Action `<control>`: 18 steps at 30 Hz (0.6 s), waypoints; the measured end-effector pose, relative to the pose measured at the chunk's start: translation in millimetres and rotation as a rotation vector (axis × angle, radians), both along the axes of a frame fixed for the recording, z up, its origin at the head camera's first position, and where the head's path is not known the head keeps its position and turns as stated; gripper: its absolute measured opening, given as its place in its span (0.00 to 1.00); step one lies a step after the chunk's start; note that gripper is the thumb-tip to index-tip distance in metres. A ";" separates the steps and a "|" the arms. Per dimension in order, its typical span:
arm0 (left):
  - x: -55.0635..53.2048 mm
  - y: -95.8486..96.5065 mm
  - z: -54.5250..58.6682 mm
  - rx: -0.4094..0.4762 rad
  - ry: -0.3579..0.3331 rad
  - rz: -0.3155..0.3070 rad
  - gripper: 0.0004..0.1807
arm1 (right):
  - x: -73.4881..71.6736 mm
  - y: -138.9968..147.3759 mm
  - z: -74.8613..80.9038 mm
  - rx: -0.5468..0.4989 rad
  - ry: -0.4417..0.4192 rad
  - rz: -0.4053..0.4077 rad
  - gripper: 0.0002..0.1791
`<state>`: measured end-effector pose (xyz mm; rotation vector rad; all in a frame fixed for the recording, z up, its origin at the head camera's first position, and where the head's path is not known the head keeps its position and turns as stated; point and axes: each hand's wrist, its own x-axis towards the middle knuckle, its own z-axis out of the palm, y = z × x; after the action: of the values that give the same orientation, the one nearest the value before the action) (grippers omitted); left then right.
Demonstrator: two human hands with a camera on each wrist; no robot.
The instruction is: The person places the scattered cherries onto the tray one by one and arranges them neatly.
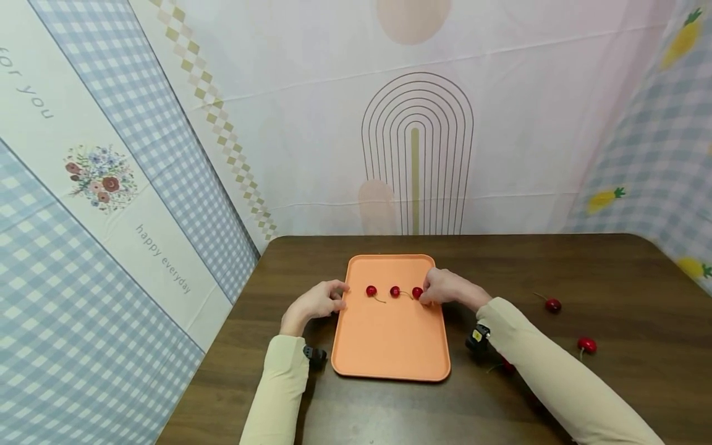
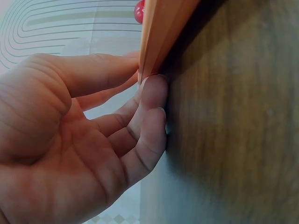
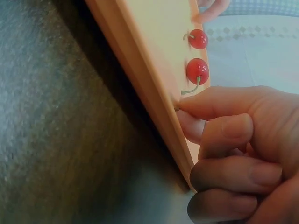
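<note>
An orange tray [image 1: 392, 346] lies on the dark wooden table with red cherries in a row across it. The left cherry [image 1: 371, 290] and the middle cherry [image 1: 395, 291] rest with their stems on the tray. My right hand [image 1: 443, 286] is over the tray's right side, thumb and index finger pinching the right cherry [image 1: 418, 292] by its stem; a stem tip shows in the right wrist view, the fruit hidden behind the fingers. At the tray's left edge, my left hand [image 2: 79, 126] holds the rim between thumb and fingers.
More cherries lie on the table to the right: one cherry [image 1: 553, 305] farther back, another cherry [image 1: 586, 345] nearer, and a third cherry [image 1: 507, 364] partly covered by the right sleeve [image 1: 545, 355]. A patterned cloth [image 1: 311, 154] hangs behind the table.
</note>
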<state>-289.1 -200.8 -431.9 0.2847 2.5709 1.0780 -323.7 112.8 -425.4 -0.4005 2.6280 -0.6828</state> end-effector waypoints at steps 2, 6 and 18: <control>-0.2 -0.1 -0.2 -0.001 -0.001 0.004 0.20 | 0.1 -0.7 -1.2 -0.002 -0.015 -0.007 0.11; -0.3 -0.9 -1.3 0.003 -0.002 0.009 0.20 | 0.6 -1.1 -2.5 -0.006 -0.025 -0.012 0.12; -1.0 -2.3 -3.0 0.007 0.003 0.004 0.20 | 8.5 15.4 8.0 -0.063 0.034 0.068 0.14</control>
<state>-290.1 -203.1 -434.9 0.2829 2.5726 1.0889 -315.2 128.2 -417.4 -0.5214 2.6172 -0.7440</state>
